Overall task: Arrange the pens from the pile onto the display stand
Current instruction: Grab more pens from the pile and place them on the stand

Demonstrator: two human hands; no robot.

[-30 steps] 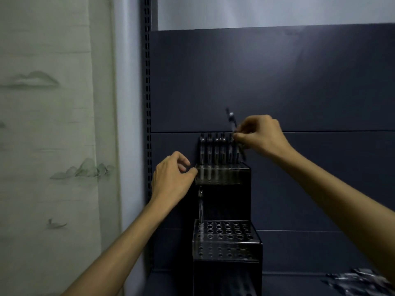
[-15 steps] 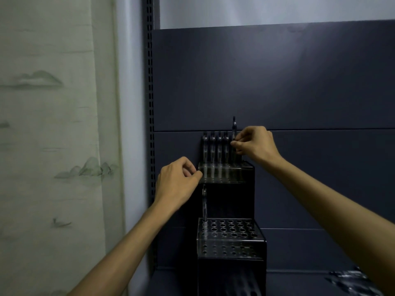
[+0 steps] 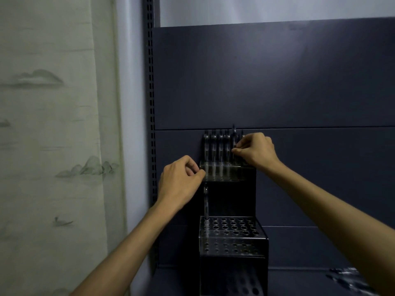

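A black stepped display stand (image 3: 233, 201) with clear perforated tiers stands against the dark shelf back. Several dark pens (image 3: 217, 146) stand upright in the top tier's back row. My right hand (image 3: 255, 151) pinches one pen (image 3: 234, 133) that stands upright in that row, a little higher than its neighbours. My left hand (image 3: 181, 180) has curled fingers whose tips touch the left edge of the top tier. A single pen (image 3: 206, 201) stands in the lower tier's (image 3: 233, 233) left back hole. The pen pile (image 3: 350, 276) lies on the shelf at bottom right.
A slotted shelf upright (image 3: 151, 124) runs down just left of the stand. Further left are a pale wall strip and a curtain with ink landscapes (image 3: 53, 146). The dark shelf floor (image 3: 299, 283) stretches to the right of the stand.
The pen in my right hand went from tilted above the row to upright and lower, down into the top tier. My left hand stayed at the tier's edge.
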